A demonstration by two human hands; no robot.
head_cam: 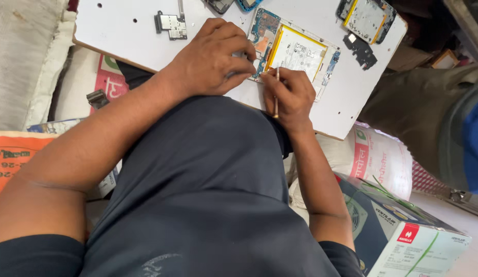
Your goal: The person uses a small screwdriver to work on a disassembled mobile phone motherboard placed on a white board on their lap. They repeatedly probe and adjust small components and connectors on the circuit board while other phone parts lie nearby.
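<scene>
An opened tablet [300, 51] with a white battery and a blue circuit board lies on a white board [121, 31] resting over my knee. My left hand [211, 59] presses down on the tablet's near left edge, fingers curled on the circuit board. My right hand [290, 95] pinches a thin metal tool [276, 92], held upright with its tip at the battery's lower edge. The two hands almost touch.
On the board lie a small circuit part [171, 24], a black plastic piece [360, 50] and another opened device [366, 18] at the far right corner. A printed cardboard box [403, 231] sits at lower right, a white sack [377, 159] behind it. Another person's leg [429, 107] is at right.
</scene>
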